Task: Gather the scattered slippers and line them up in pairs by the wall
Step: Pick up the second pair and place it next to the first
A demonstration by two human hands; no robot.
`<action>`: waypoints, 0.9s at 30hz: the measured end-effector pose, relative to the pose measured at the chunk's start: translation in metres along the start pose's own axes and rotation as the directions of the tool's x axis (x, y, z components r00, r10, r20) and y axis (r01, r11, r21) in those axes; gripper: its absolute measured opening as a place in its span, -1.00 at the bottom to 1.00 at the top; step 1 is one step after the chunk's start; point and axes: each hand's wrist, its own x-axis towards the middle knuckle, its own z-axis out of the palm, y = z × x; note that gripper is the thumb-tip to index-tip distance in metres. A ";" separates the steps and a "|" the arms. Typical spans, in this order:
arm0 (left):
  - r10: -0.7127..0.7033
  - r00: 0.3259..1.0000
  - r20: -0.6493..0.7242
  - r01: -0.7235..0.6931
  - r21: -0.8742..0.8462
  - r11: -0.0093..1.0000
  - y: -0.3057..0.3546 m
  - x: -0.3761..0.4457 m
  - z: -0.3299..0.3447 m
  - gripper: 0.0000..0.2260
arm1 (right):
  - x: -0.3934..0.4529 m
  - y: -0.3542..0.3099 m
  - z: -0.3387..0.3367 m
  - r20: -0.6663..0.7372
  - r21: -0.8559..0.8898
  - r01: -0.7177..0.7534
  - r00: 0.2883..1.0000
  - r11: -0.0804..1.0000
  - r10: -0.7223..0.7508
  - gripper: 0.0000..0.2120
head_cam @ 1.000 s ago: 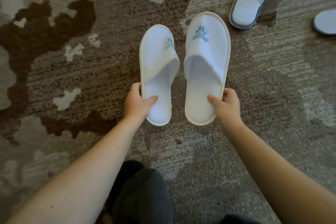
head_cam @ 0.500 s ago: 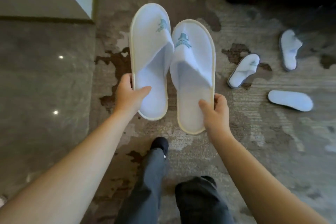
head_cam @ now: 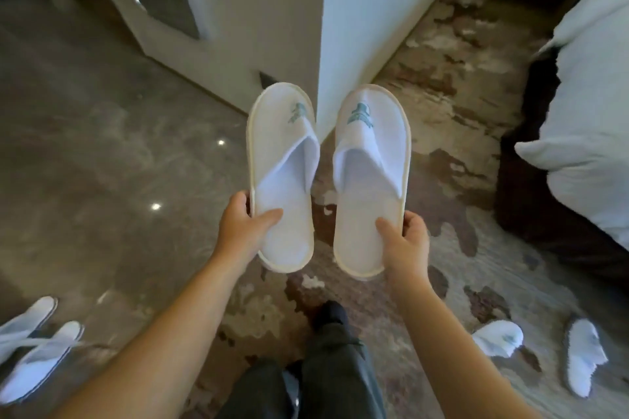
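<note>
Slippers (head_cam: pixel 282 177) (head_cam: pixel 371 180) gripped by heels, left hand (head_cam: pixel 243 231), right hand (head_cam: pixel 405 241); wall corner (head_cam: pixel 357 27) ahead, bed (head_cam: pixel 585 133) right.

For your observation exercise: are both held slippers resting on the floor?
No: the left hand and right hand each hold a slipper up in the air.

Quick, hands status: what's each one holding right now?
Left hand: grips the heel of the left slipper.
Right hand: grips the heel of the right slipper.
</note>
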 end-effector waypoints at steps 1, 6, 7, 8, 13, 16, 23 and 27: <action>-0.005 0.998 -0.056 0.003 -0.035 0.999 0.004 0.005 -0.009 -0.74 | 0.008 -0.010 0.012 0.058 -0.018 0.026 0.998 1.000 -0.024 -0.84; -0.079 0.950 -0.302 0.014 -0.211 0.977 0.014 0.021 -0.058 -0.81 | 0.037 -0.055 0.085 0.348 -0.093 0.129 0.933 0.987 -0.089 -0.86; -0.108 0.932 -0.347 0.022 -0.243 0.970 0.012 0.022 -0.069 -0.81 | 0.039 -0.062 0.102 0.404 -0.114 0.151 0.910 0.982 -0.093 -0.85; -0.138 0.911 -0.389 0.030 -0.271 0.962 0.010 0.022 -0.080 -0.81 | 0.038 -0.068 0.120 0.453 -0.133 0.172 0.887 0.976 -0.095 -0.83; -0.304 0.763 -0.570 0.069 -0.396 0.916 -0.009 0.024 -0.137 -0.73 | 0.027 -0.080 0.207 0.668 -0.179 0.245 0.742 0.953 -0.065 -0.83; -0.375 0.668 -0.643 0.086 -0.433 0.897 -0.026 0.038 -0.178 -0.67 | 0.015 -0.082 0.274 0.744 -0.190 0.284 0.666 0.940 -0.051 -0.75; -0.425 0.529 -0.735 -0.025 -0.514 0.858 -0.046 0.115 -0.318 -0.75 | -0.026 -0.111 0.473 0.835 -0.173 0.276 0.551 0.946 -0.008 -0.76; -0.402 0.482 -0.779 -0.107 -0.507 0.855 -0.035 0.156 -0.405 -0.78 | -0.049 -0.139 0.568 0.867 -0.184 0.274 0.498 0.944 0.025 -0.72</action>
